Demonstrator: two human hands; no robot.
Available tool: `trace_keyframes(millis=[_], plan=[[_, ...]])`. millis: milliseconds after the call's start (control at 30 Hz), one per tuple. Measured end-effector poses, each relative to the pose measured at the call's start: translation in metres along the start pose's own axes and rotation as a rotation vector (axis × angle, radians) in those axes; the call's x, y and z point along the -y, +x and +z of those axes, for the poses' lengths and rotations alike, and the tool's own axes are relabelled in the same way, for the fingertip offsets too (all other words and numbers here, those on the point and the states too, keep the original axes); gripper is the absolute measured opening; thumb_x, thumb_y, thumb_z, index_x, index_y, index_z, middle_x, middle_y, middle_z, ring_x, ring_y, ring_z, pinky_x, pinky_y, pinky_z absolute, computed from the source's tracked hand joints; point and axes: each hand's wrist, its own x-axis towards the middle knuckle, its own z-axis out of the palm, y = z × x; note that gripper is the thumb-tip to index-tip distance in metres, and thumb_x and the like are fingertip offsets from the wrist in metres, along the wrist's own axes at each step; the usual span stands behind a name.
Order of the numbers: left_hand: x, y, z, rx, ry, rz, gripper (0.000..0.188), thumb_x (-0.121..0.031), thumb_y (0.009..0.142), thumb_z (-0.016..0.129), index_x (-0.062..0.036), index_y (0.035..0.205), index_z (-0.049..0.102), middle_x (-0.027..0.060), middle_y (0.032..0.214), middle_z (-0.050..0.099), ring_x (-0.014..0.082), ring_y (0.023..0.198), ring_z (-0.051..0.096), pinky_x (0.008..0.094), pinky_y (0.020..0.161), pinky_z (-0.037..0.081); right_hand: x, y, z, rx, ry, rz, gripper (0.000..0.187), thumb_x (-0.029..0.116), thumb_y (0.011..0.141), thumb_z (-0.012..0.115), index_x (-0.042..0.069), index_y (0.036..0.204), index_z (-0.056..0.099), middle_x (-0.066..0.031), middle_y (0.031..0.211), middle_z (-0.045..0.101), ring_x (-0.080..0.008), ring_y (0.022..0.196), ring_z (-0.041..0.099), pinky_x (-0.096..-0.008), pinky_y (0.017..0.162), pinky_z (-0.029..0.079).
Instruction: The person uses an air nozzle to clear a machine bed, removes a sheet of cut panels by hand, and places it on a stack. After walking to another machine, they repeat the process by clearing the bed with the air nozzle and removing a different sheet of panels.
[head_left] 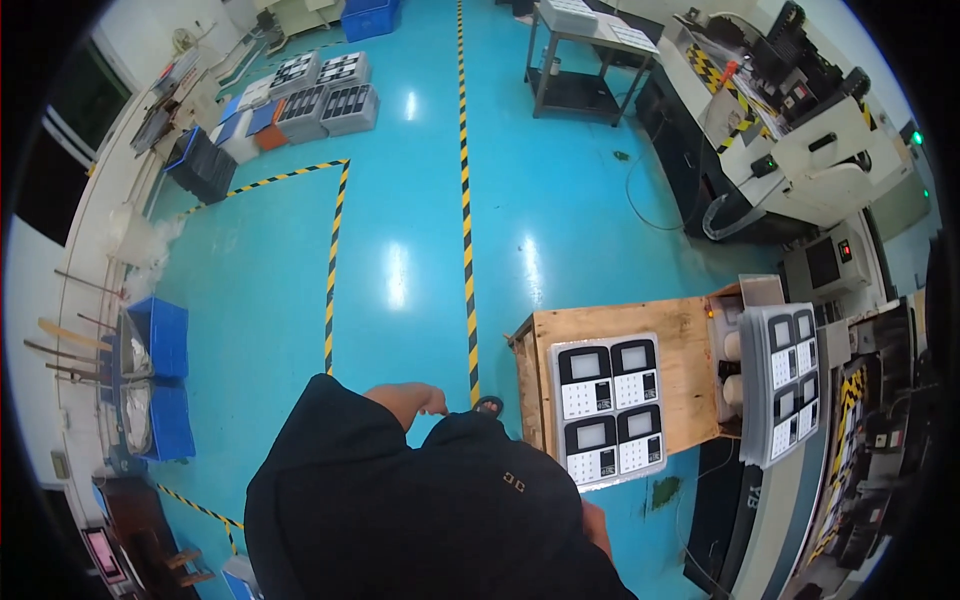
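My left hand [432, 402] hangs in front of my dark shirt, its fingers loosely curled with nothing visible in them. On the right, a bit of bare skin of my right arm or hand [597, 527] shows beside the shirt; the fingers are hidden. Nearest to it is a stack of clear plastic trays [612, 484] on the wooden workbench [690, 350]. White keypad panels [592, 386] with black-framed windows lie in the top tray. A second, taller stack of similar panel trays [780, 385] stands farther right.
Yellow-black tape lines [465, 200] mark the blue floor. Blue bins [165, 340] stand at the left, and stacked panel trays [325, 100] lie at the far left. A metal table [590, 30] and a large machine [790, 150] are at the far right.
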Motion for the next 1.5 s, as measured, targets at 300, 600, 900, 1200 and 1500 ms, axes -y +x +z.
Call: trace_keyframes(millis=[300,600,900,1200,1500], plan=[[-0.028,0.029,-0.051,-0.213,0.069,0.296,0.037,-0.038,0.085,0.058,-0.0065,0.095,0.073,0.0148,0.075,0.067,0.0283,0.063,0.064,0.0452,0.059,0.052,0.043,-0.014,0.027,-0.174,-0.083,-0.137,0.047,0.044,0.090,0.060,-0.001,0.096,0.071,-0.0148,0.084,0.069,-0.0237,0.076,0.065,-0.0358,0.070,0.051],[-0.087,0.018,-0.054,-0.114,0.137,0.298,0.033,-0.032,0.085,0.059,-0.0057,0.102,0.069,0.0097,0.080,0.064,0.0205,0.063,0.058,0.0355,0.051,0.048,-0.069,-0.050,0.030,-0.241,-0.032,0.162,0.050,0.046,0.088,0.061,-0.003,0.087,0.071,-0.0157,0.071,0.066,-0.0266,0.060,0.064,-0.0410,0.063,0.052],[-0.129,-0.002,-0.035,-0.141,0.297,0.315,0.028,-0.030,0.087,0.057,-0.0061,0.097,0.068,0.0069,0.080,0.063,0.0193,0.065,0.058,0.0339,0.049,0.046,-0.103,-0.057,0.042,-0.287,0.040,0.037,0.048,0.044,0.089,0.057,-0.002,0.089,0.071,-0.0196,0.082,0.069,-0.0335,0.075,0.067,-0.0435,0.072,0.052],[-0.146,0.003,0.107,-0.063,0.256,0.203,0.035,-0.035,0.089,0.057,-0.0096,0.112,0.065,0.0104,0.110,0.066,0.0270,0.094,0.067,0.0464,0.073,0.056,-0.254,-0.090,0.020,-0.394,0.210,-0.094,0.035,0.033,0.091,0.060,-0.001,0.090,0.068,-0.0072,0.081,0.065,-0.0165,0.066,0.059,-0.0332,0.054,0.049],[-0.161,0.032,0.229,0.176,1.029,0.604,0.040,-0.042,0.090,0.056,-0.0070,0.102,0.071,0.0134,0.096,0.069,0.0267,0.088,0.068,0.0451,0.065,0.056,-0.499,-0.163,0.097,-0.228,0.480,0.338,0.043,0.038,0.088,0.060,-0.004,0.081,0.066,-0.0145,0.073,0.065,-0.0266,0.062,0.064,-0.0412,0.059,0.056]])
